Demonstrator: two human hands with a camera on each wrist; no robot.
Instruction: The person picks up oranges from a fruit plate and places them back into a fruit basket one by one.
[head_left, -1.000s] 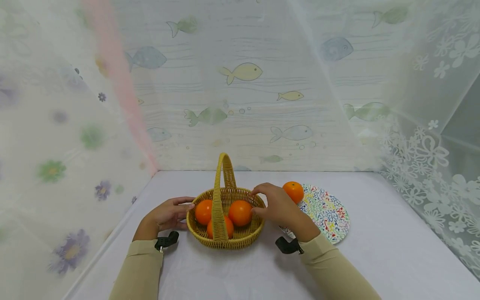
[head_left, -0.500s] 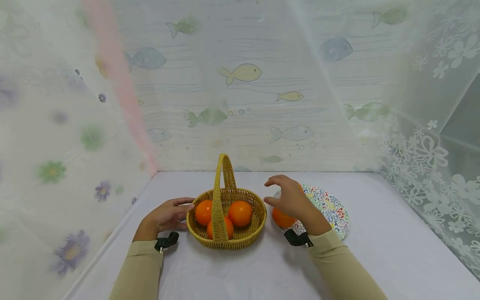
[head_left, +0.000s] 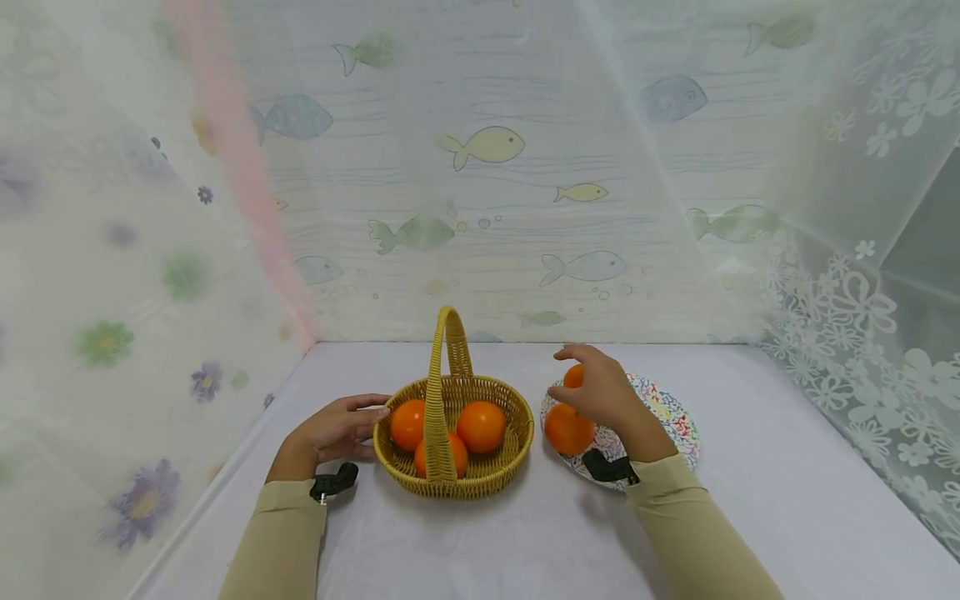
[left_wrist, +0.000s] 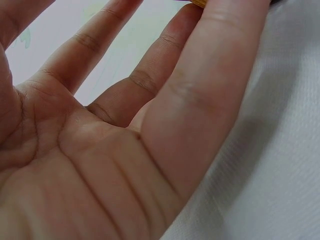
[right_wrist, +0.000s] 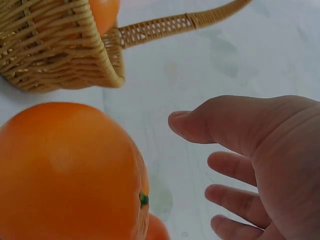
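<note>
- At lower left, your left hand [head_left: 339,435] touches the basket [head_left: 482,487], fingers relaxed.
- Right of centre, your right hand [head_left: 611,396] spreads empty over the plate [head_left: 678,422].
- The front orange [head_left: 569,430] on its left edge looks firm, smooth; cup its sides.

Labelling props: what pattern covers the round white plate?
Multicoloured squiggles on the plate, clearest in the head view.

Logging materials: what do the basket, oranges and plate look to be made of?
Basket: wicker or plastic imitation, slightly glossy; woven strands show.
Oranges: smooth, shiny skin, one with a green stem spot; real or plastic, I can't tell.
Plate: multicoloured print; material unclear, perhaps plastic or ceramic.
</note>
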